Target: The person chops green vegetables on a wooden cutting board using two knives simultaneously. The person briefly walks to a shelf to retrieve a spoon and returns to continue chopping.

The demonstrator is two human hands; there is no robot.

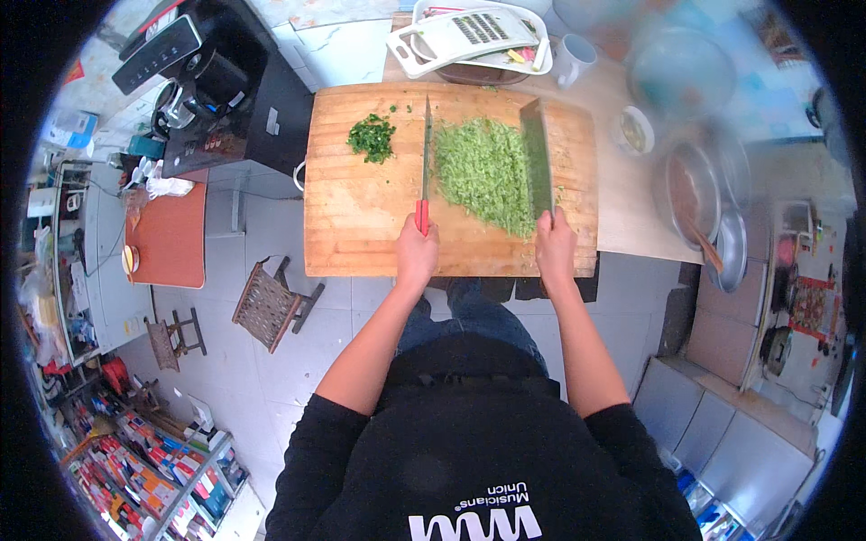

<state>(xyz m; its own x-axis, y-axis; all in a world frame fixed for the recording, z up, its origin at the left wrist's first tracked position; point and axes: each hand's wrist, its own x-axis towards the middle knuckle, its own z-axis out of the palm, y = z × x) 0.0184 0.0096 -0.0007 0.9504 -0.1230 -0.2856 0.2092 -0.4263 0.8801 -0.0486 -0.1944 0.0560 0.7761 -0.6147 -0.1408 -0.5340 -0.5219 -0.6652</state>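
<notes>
A wooden cutting board (361, 234) lies in front of me with a wide pile of finely chopped light green vegetable (483, 171) on it. My left hand (419, 251) is closed round the red handle of a knife (427, 153), whose blade stands along the pile's left side. On the right side, my right hand (555, 243) grips a cleaver (538, 153) with a broad blade set against that edge of the pile. Both blades point away from me. A small heap of dark green chopped herbs (371, 138) sits on the board, left of the knife.
Behind the board, a white grater (474, 36) rests across a white basin, beside a white mug (574, 59). To the right are a small bowl (636, 131) and a metal pan (693, 185) with a wooden-handled utensil. A black appliance (225, 99) stands left; a woven stool (271, 305) is on the floor.
</notes>
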